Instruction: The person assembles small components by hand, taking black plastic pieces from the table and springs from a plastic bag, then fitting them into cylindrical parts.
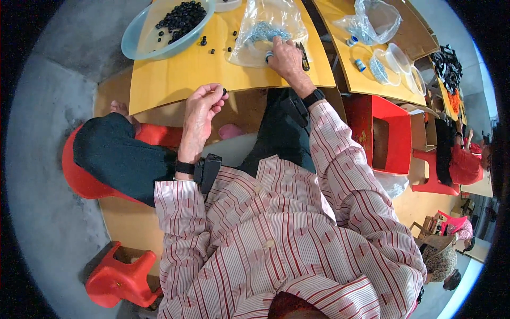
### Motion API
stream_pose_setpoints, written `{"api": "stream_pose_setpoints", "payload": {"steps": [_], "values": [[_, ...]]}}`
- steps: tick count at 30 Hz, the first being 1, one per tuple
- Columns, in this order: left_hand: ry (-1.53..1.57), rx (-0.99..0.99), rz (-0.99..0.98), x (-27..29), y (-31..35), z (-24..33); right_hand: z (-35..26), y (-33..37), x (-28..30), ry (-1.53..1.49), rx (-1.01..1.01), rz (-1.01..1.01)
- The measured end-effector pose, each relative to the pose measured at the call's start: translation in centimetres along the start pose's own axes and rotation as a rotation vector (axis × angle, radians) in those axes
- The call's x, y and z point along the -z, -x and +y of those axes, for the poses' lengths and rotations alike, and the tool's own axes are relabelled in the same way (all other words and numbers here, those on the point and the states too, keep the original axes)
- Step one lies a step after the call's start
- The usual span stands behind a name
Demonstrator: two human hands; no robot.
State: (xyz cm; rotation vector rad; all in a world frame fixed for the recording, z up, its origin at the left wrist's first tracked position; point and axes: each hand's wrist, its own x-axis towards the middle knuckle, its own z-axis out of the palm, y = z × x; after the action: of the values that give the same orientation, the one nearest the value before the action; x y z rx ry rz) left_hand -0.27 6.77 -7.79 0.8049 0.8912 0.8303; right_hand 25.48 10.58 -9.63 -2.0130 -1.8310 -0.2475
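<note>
My left hand [203, 109] is held just off the table's front edge, thumb and fingers pinching a small round black part [224, 91]. Across the table, my right hand [287, 57] reaches onto a clear plastic bag [245, 49] with small pale-blue see-through pieces [268, 32] on it. Its fingers are bent together at the edge of those pieces; what they hold, if anything, is hidden. A blue band or cap [269, 56] shows at its thumb side. Close by on the right lies a dark pair of snips [303, 56].
A pale-blue basin [139, 40] of black round parts stands at the far left, with loose parts [203, 41] beside it. On the right-hand table are another plastic bag [380, 21], blue caps [360, 65] and clear tubs [398, 57]. Red stools [119, 279] stand around; people sit at the right.
</note>
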Motion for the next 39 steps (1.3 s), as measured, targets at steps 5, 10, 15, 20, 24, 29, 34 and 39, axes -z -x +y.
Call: {"api": "stream_pose_setpoints", "payload": {"steps": [5,10,15,20,24,29,34,39], "values": [[0.015,-0.015,-0.004,0.0,0.1,0.0,1.5,-0.4,-0.2,-0.14,0.015,0.022],[0.0,-0.009,0.007,0.2,0.1,0.0,1.6,-0.7,1.4,-0.23,0.129,0.035],[-0.001,-0.015,-0.009,0.0,-0.1,0.0,1.9,-0.8,1.9,-0.254,0.134,-0.02],[-0.001,-0.019,-0.009,0.1,-0.1,0.0,1.3,-1.1,2.9,-0.363,0.238,0.064],[0.006,-0.027,-0.005,0.1,-0.1,-0.1,1.1,-0.9,2.6,-0.347,0.289,0.056],[-0.011,-0.005,-0.008,0.1,-0.2,0.0,1.6,-0.6,1.7,-0.368,0.249,0.044],[-0.012,0.003,-0.012,-0.1,-0.2,-0.1,2.2,-0.5,0.8,-0.388,0.197,-0.016],[-0.028,0.009,0.001,-0.4,0.0,0.4,1.8,-0.6,1.1,-0.346,0.193,0.004]]}}
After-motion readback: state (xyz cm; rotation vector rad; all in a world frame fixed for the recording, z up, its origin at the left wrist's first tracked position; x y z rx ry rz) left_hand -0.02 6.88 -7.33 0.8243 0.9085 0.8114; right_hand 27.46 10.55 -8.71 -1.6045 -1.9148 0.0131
